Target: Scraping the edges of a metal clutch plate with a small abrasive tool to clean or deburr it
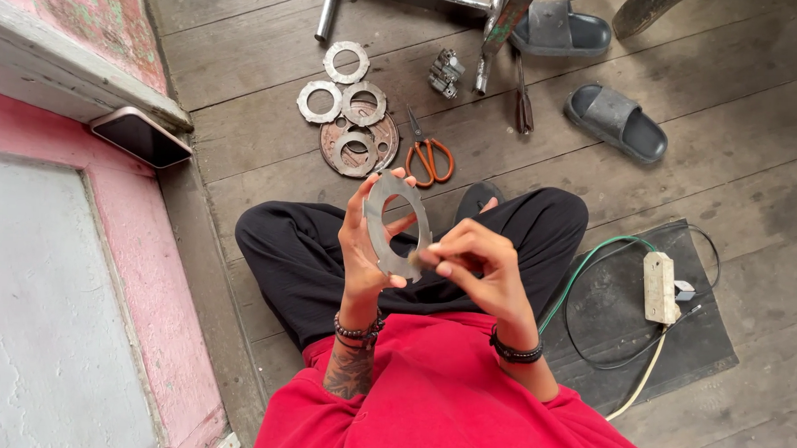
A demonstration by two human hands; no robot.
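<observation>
I sit cross-legged on a wooden floor. My left hand (pixel 363 240) holds a thin grey metal ring plate (pixel 397 222) upright by its edge. My right hand (pixel 477 262) pinches a small piece of something brownish against the lower rim of that ring; the piece is too small to tell what it is. Further out on the floor lie several similar metal rings (pixel 343 103) and a larger rusty perforated disc (pixel 359 145).
Orange-handled scissors (pixel 429 154) lie beside the discs. A small metal part (pixel 445 73), pliers (pixel 523 105), two grey slippers (pixel 616 122) and chrome tube legs (pixel 328 11) are beyond. A power strip (pixel 660 288) with cables sits on a black mat at right. A phone (pixel 141 136) rests on the pink ledge.
</observation>
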